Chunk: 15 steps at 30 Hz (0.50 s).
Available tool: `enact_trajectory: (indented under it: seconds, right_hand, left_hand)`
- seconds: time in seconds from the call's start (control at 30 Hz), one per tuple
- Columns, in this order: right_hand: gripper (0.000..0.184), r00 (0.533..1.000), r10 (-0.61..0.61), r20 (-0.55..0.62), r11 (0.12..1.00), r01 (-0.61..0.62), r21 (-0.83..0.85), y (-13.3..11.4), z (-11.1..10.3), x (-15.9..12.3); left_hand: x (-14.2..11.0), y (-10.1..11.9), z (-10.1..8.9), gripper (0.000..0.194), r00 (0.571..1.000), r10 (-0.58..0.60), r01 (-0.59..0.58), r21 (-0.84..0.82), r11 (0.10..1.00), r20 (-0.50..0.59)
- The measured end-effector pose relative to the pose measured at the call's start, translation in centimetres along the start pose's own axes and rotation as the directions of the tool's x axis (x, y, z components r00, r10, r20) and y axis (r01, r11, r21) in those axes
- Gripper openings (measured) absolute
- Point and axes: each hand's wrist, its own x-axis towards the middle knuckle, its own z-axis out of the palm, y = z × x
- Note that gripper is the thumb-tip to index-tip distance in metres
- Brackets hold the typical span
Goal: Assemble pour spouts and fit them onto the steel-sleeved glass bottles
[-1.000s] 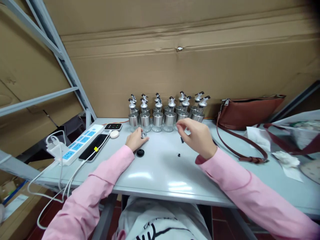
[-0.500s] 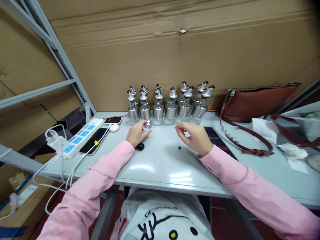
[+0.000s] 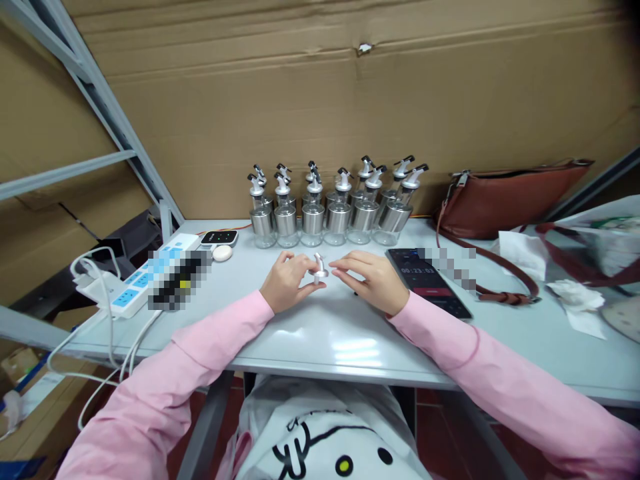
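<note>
Between the thumb and fingers of my left hand [image 3: 289, 280] is a silver pour spout [image 3: 319, 271], held upright a little above the table. My right hand [image 3: 373, 280] faces it from the other side, fingers stretched out and thumb apart, with the fingertips close to the spout. Whether they touch it I cannot tell. A small dark bit [image 3: 356, 293] shows at the edge of my right hand, mostly hidden. Behind my hands stand two rows of glass bottles [image 3: 313, 220] with steel bands and silver spouts with black levers.
To the left lie a white power strip [image 3: 131, 293], white cables, a small black-faced device [image 3: 219, 238] and a round white case [image 3: 223, 253]. A phone [image 3: 435, 287] showing a timer lies at right, near a brown bag [image 3: 515, 200] and crumpled tissue [image 3: 575, 293]. Cardboard [image 3: 300, 100] stands behind.
My hands have come together at the middle of the table. The silver piece in my left hand has moved right and now shows as a spout. My right hand's fingers have straightened.
</note>
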Motion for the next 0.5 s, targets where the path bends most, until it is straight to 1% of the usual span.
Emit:
enact_trajectory:
  seconds: [0.13, 0.2, 0.37, 0.43, 0.5]
  right_hand:
    - [0.017, 0.999, 0.034, -0.003, 0.998, -0.034, 0.048, -0.15, 0.13, -0.06]
    - [0.017, 0.999, 0.043, -0.008, 0.997, -0.043, 0.062, -0.2, 0.14, -0.07]
    - [0.014, 0.998, 0.059, -0.028, 0.996, -0.057, 0.068, -0.22, 0.13, -0.11]
    - [0.015, 0.997, 0.062, -0.043, 0.996, -0.059, 0.068, -0.15, 0.15, -0.17]
    - [0.017, 0.998, 0.049, -0.046, 0.996, -0.046, 0.077, -0.06, 0.17, -0.24]
  left_hand:
    - [-0.08, 0.11, -0.02, 0.027, 0.998, 0.002, -0.003, 0.014, 1.0, 0.069]
    - [-0.09, 0.12, -0.03, 0.027, 0.998, 0.008, -0.009, 0.01, 1.0, 0.068]
    - [-0.14, 0.06, -0.07, 0.031, 0.999, 0.044, -0.044, -0.047, 0.998, 0.009]
    - [-0.19, 0.04, -0.03, 0.03, 0.999, 0.036, -0.034, -0.066, 0.997, 0.026]
    - [-0.24, 0.01, 0.04, 0.029, 0.997, 0.028, -0.022, -0.08, 0.997, 0.072]
